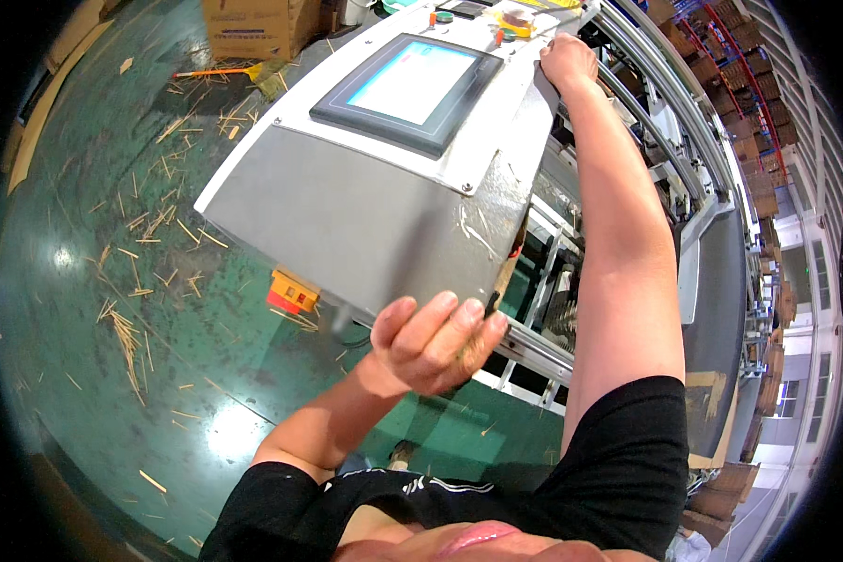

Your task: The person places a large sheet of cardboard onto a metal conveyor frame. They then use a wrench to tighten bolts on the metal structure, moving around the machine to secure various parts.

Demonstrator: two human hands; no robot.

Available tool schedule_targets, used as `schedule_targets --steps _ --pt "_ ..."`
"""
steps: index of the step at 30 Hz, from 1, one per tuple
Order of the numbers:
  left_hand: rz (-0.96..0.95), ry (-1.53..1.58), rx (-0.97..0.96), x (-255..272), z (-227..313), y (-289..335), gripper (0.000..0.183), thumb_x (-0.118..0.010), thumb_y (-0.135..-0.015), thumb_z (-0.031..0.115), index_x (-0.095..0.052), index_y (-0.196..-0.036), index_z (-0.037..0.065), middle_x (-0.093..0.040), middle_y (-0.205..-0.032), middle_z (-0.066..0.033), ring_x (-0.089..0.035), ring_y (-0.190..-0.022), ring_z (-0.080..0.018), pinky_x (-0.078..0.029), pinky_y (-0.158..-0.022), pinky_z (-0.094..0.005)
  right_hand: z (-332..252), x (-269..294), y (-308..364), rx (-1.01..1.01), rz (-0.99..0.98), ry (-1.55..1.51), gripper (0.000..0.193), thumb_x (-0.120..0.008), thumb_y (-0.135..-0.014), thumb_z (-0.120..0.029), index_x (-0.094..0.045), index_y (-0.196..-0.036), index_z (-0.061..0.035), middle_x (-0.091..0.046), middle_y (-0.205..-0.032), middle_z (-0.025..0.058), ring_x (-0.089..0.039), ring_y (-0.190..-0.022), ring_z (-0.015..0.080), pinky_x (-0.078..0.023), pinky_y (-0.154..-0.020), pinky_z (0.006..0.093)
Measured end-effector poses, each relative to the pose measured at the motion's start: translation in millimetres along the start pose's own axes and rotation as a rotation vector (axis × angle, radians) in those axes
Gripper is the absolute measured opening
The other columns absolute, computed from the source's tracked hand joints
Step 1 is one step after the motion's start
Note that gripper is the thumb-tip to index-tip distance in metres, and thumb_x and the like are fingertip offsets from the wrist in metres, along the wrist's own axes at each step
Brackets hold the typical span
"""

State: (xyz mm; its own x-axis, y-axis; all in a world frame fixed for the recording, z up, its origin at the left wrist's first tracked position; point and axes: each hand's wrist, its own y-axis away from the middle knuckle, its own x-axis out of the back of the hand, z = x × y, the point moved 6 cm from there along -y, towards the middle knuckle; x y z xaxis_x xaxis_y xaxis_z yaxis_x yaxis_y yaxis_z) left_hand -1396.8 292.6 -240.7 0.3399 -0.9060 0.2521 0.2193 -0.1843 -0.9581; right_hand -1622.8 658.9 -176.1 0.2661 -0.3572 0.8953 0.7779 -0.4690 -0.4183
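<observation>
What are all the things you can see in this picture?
control box: one, grey metal with a white top, middle of the picture
touch screen: one, lit pale blue in a dark frame, on top of the control box
buttons: a few, green and red, past the screen
wood splinters: many, pale yellow, scattered over the green floor
cardboard box: one, brown, top left on the floor
yellow and red block: one, on the floor under the control box
conveyor frame: one, grey metal, right side
left hand: one, fingers curled around a small dark thing, by the box's lower corner
right hand: one, resting on the box's top edge
</observation>
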Motion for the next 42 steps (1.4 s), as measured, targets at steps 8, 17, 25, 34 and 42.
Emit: schedule_targets --steps 8,17,25,34,42 --pt "0.076 -0.057 0.033 -2 9 -1 0.026 -0.062 -0.074 0.017 -0.061 -0.099 0.024 -0.055 -0.105 0.0014 -0.053 -0.096 -0.0181 -0.035 -0.088 -0.0373 82 131 183 0.013 0.468 -0.798 0.018 -0.047 -0.08 -0.009 -0.061 -0.087 -0.0005 -0.059 -0.08 0.0115 -0.056 -0.072 0.0182 -0.044 -0.07 0.0284" --pt "-0.581 0.58 0.652 53 111 32 0.03 -0.06 -0.075 0.01 -0.06 -0.104 0.006 -0.057 -0.095 -0.0124 -0.051 -0.094 -0.0291 -0.038 -0.085 -0.0419 74 168 505 0.278 0.121 -1.131 0.021 -0.055 -0.07 0.005 -0.05 -0.086 -0.0062 -0.045 -0.058 0.0004 -0.044 -0.046 0.0104 -0.034 -0.042 0.0234" --pt "-1.087 0.612 0.222 87 211 165 0.016 -0.064 -0.072 0.013 -0.06 -0.087 0.01 -0.056 -0.075 -0.0036 -0.056 -0.072 -0.0244 -0.044 -0.063 -0.0349 75 115 665 -0.18 -0.336 -1.376 0.015 -0.059 -0.077 -0.001 -0.051 -0.091 -0.0024 -0.048 -0.057 0.0032 -0.047 -0.048 0.0103 -0.039 -0.047 0.0233" --pt "-0.833 0.803 1.317 69 85 223 0.061 -0.035 -0.077 -0.011 -0.028 -0.134 0.009 -0.056 -0.112 -0.0121 -0.061 -0.066 -0.0148 -0.05 -0.047 -0.0224 14 35 716 -0.501 -0.716 -1.493 0.027 -0.062 -0.08 -0.009 -0.058 -0.106 -0.0024 -0.035 -0.054 -0.0046 -0.034 -0.05 0.0043 -0.031 -0.047 0.0215" --pt "-1.014 0.717 1.173 9 7 227 0.025 -0.049 -0.09 0.019 -0.059 -0.105 0.002 -0.058 -0.074 -0.0019 -0.053 -0.07 -0.0082 -0.045 -0.068 -0.0241 -53 -1 721 -0.441 -0.82 -1.478 0.027 -0.062 -0.079 -0.012 -0.059 -0.103 -0.0029 -0.039 -0.053 -0.0005 -0.038 -0.049 0.0083 -0.034 -0.048 0.0247"
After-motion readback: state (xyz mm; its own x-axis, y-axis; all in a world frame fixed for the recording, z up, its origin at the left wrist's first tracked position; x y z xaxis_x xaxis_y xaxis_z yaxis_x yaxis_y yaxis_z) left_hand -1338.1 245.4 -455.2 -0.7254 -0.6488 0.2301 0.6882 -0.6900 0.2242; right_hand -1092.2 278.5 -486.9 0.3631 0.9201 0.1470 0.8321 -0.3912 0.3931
